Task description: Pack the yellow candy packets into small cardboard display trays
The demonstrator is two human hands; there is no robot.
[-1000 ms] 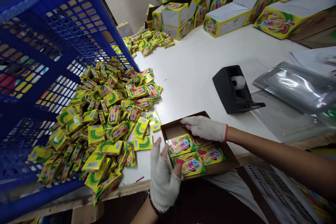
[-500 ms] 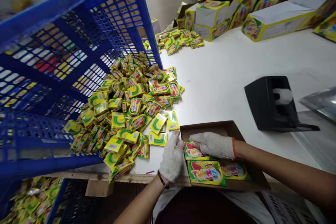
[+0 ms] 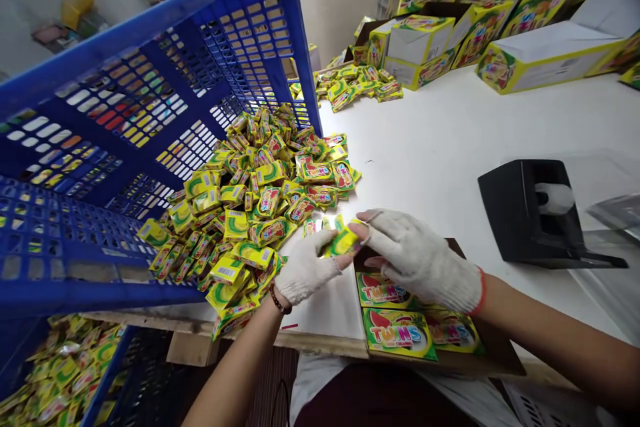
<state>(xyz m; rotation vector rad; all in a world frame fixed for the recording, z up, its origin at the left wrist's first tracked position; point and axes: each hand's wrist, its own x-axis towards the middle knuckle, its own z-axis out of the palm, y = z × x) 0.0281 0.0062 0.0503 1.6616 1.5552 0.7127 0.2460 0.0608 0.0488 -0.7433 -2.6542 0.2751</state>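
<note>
left hand (image 3: 306, 268): white fingerless glove, fingers pinched shut on the near end of a little yellow-green packet (image 3: 343, 241)
right hand (image 3: 423, 260): same kind of glove, thumb and fingertips clamped on the other end of that packet, so both hands have it
packet: up off the desk (image 3: 440, 147), right over the far left corner of the cardboard tray (image 3: 501, 355)
tray: shallow brown thing at the desk's near edge, mostly hidden under the right hand and wrist
tray contents: bigger flat sachets (image 3: 397, 332) lying face up inside, side by side, red lettering on yellow-green
loose pile (image 3: 255, 207): a ton of the same small packets heaped just left of the tray, reaching back past it
blue crate (image 3: 150, 120): further left of the tray, tipped on its side, open mouth facing the pile
tape dispenser (image 3: 530, 213): black, right of the tray and a bit further back, standing apart from it
boxes (image 3: 540, 53): yellow and white cartons stacked well behind the tray, with a smaller heap of packets (image 3: 360, 83) in front of them
lower crate (image 3: 65, 373): below desk level, down left of the tray, also holding packets
</note>
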